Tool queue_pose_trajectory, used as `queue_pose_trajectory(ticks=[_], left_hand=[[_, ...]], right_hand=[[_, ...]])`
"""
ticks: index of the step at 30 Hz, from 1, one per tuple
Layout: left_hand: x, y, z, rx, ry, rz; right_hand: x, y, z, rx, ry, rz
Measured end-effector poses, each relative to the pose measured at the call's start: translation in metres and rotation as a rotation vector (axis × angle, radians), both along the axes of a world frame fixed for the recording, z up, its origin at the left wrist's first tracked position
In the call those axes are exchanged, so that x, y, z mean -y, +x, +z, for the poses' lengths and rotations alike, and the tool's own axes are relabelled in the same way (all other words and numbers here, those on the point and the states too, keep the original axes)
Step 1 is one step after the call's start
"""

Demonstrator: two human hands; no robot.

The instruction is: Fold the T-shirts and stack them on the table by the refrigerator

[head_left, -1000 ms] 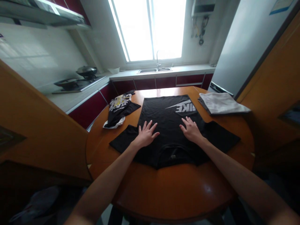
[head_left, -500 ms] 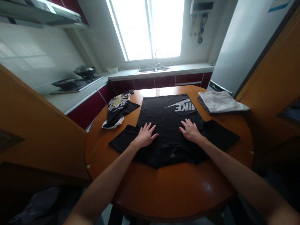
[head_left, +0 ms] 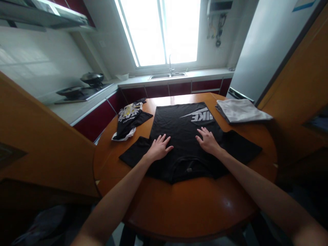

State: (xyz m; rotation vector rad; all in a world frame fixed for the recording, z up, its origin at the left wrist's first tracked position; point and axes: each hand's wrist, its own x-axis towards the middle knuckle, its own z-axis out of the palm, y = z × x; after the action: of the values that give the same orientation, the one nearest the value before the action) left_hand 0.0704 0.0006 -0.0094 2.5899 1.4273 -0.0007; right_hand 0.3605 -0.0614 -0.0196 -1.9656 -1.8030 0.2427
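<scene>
A black T-shirt [head_left: 183, 136] lies spread flat, its collar toward me and a sleeve out to each side. White lettering and a swoosh show upside down near its far right corner. My left hand [head_left: 159, 148] rests on the shirt's left part with fingers spread. On the right part, below the lettering, my right hand [head_left: 208, 140] lies with its fingers apart. Neither hand grips the cloth. Left of the shirt is a crumpled black-and-white printed garment [head_left: 132, 119]. Folded white and grey cloth [head_left: 242, 111] sits at the right.
The round wooden table [head_left: 197, 208] carries all the clothes. Beyond it run a counter with a sink [head_left: 166, 76] and a stove [head_left: 92, 92] with pans. A fridge [head_left: 256, 51] stands at the right, and wooden panels flank both sides.
My right hand has shifted slightly on the shirt, its fingers now a little farther forward than half a second ago. My left hand stays in place. The view has tilted a little.
</scene>
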Motion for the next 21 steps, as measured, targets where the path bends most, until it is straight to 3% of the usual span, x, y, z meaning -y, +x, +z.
queue_pose_trajectory(ticks=[4,9,12,17,21], left_hand=[[0.000,0.000,0.001,0.002,0.000,0.001],[0.001,0.001,-0.001,0.023,-0.003,0.021],[0.005,0.005,0.002,0.048,0.052,0.029],[0.017,0.014,0.009,0.155,0.117,-0.115],[0.028,0.020,0.009,0.144,0.060,-0.205]], right_hand=[[0.001,-0.001,0.000,0.031,-0.023,0.010],[0.004,-0.003,-0.007,0.144,-0.207,0.018],[0.005,-0.004,-0.008,0.166,-0.229,0.005],[0.003,-0.006,-0.007,0.172,-0.157,0.005],[0.004,-0.007,-0.005,0.190,-0.228,0.046]])
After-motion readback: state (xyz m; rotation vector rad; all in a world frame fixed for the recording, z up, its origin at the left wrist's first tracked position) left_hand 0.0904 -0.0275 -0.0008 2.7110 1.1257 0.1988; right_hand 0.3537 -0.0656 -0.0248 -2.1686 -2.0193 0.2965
